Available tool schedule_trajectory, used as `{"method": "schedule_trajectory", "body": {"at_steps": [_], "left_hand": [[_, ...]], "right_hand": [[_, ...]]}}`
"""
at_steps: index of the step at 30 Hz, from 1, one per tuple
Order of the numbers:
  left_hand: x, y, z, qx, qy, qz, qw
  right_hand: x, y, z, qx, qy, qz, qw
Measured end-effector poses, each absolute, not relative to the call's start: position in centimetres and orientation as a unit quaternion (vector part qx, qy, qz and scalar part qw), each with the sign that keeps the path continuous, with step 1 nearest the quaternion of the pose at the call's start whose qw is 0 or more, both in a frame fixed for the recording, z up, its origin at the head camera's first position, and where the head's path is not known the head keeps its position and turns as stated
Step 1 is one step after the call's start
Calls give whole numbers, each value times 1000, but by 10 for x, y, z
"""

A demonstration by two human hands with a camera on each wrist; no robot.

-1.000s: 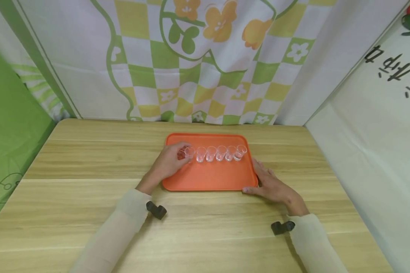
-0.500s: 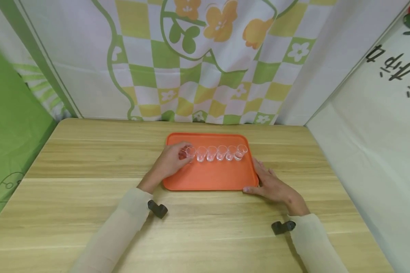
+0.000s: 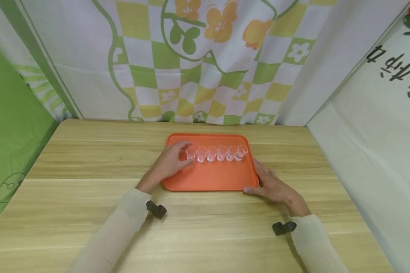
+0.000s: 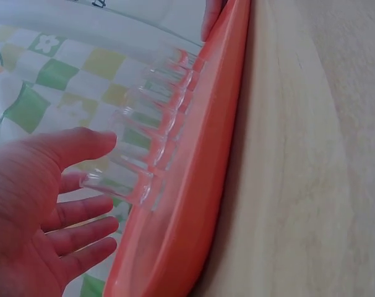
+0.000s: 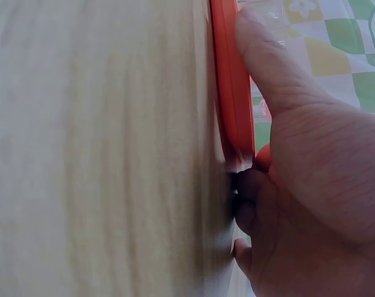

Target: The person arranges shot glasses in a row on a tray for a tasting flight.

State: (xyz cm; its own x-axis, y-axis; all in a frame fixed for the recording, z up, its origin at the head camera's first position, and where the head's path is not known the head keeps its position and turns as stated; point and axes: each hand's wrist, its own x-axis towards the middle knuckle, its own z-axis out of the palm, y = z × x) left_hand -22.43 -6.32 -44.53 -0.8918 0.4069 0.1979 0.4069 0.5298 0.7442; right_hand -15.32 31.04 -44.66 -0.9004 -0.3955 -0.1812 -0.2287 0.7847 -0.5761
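An orange tray (image 3: 210, 179) lies on the table, bearing a row of several small clear cups (image 3: 212, 154) that stand side by side. My left hand (image 3: 169, 160) is at the row's left end, its thumb and fingers spread around the leftmost cup (image 3: 191, 153). In the left wrist view a gap shows between the thumb and that cup (image 4: 122, 185), and the fingers are fairly straight. At the tray's near right corner my right hand (image 3: 271, 186) holds the rim. Its thumb lies over the rim (image 5: 234, 80) in the right wrist view, with the other fingers curled at the corner.
The wooden table (image 3: 205, 231) extends around the tray. A checked, flowered curtain (image 3: 208, 87) hangs along its back edge. White sheeting (image 3: 372, 144) with writing stands on the right, and green sheeting (image 3: 13, 125) on the left. A dark camera mount sits on each wrist.
The left fingers have loosened slightly away from the leftmost cup, which stays at the end of the row. The right hand and the tray have hardly moved.
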Motion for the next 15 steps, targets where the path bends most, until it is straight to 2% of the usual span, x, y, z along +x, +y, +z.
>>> {"method": "schedule_trajectory", "body": {"at_steps": [9, 15], "left_hand": [[-214, -75, -432, 249, 897, 365, -5], [-206, -97, -427, 288, 892, 349, -5]], "right_hand": [[-150, 315, -449, -169, 933, -298, 110], [-150, 313, -448, -127, 944, -298, 69]]}}
